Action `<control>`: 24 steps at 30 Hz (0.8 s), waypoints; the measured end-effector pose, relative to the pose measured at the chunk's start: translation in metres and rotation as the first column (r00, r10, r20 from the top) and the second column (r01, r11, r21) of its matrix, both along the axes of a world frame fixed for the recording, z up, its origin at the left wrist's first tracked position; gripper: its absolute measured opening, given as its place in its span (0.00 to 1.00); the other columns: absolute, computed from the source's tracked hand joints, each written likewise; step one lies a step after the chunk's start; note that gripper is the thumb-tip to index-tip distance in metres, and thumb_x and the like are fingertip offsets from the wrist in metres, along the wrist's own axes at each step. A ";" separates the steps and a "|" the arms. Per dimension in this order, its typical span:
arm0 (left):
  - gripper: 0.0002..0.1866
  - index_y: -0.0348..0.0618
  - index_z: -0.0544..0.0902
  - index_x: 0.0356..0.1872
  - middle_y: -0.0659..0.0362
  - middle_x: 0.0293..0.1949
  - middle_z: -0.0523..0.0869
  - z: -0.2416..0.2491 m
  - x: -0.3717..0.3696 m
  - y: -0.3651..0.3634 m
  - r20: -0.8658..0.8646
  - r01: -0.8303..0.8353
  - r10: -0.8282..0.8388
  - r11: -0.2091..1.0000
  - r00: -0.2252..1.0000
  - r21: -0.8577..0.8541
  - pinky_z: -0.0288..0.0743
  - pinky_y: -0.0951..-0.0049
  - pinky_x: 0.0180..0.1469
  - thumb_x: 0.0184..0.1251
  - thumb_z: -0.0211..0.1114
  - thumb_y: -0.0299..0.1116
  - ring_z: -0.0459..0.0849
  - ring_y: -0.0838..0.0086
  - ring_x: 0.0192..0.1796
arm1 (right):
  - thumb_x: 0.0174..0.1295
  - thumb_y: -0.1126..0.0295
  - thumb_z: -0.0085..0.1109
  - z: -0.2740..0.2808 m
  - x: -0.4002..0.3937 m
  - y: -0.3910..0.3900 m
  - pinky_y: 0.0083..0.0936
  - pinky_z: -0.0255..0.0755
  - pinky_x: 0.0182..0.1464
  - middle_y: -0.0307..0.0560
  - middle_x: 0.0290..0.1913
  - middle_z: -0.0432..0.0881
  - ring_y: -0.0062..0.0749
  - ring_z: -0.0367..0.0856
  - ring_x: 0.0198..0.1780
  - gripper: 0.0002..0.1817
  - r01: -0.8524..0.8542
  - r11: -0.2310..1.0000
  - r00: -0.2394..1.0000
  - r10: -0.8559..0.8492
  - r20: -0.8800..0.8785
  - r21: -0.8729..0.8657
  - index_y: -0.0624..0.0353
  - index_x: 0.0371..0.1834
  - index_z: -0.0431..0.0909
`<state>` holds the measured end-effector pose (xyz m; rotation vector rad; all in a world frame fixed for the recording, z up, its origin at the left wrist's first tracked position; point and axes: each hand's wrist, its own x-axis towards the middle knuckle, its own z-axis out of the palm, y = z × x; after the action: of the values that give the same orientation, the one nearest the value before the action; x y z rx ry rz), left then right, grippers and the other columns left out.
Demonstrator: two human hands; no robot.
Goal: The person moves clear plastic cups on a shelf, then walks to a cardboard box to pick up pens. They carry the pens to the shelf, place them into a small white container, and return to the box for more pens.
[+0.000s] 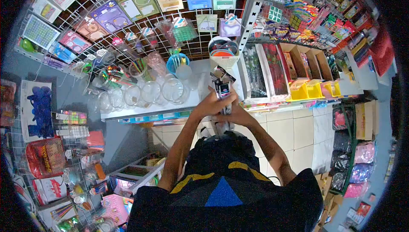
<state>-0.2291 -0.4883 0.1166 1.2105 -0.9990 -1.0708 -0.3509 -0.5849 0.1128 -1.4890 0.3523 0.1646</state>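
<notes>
My left hand (pixel 209 104) and my right hand (pixel 235 111) are together in front of my chest, at the front edge of a white shelf (pixel 200 72). Both are closed around a small bundle of dark, shiny packets (pixel 224 88), one with a pink and pale label. What the packets contain is too small to make out. Fingers overlap the bundle's lower end and hide part of it. Just beyond the hands stands a white basket (pixel 223 59) holding round, dark and orange items. Clear round containers (pixel 174 90) line the shelf to the left.
A wire grid (pixel 204 40) with hanging stationery packs rises behind the shelf. Boxes of packaged goods (pixel 255 68) and yellow bins (pixel 306 91) stand on the right. Hanging toys and pouches (pixel 44 157) cover the left side. Tiled floor (pixel 294 129) shows below.
</notes>
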 end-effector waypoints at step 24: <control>0.44 0.49 0.67 0.62 0.39 0.64 0.61 -0.122 0.015 -0.039 0.705 -0.620 0.553 0.757 0.443 -0.205 0.65 0.47 0.58 0.40 0.77 0.45 0.64 0.43 0.64 | 0.67 0.64 0.55 -0.058 0.098 -0.068 0.22 0.66 0.23 0.35 0.17 0.72 0.20 0.72 0.19 0.12 0.424 0.903 0.795 -0.408 0.449 0.070 0.58 0.27 0.72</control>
<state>-0.2139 -0.5273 -0.0055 1.9561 -0.9757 0.0024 -0.2524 -0.6526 0.0545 -1.3963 0.2927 -0.5448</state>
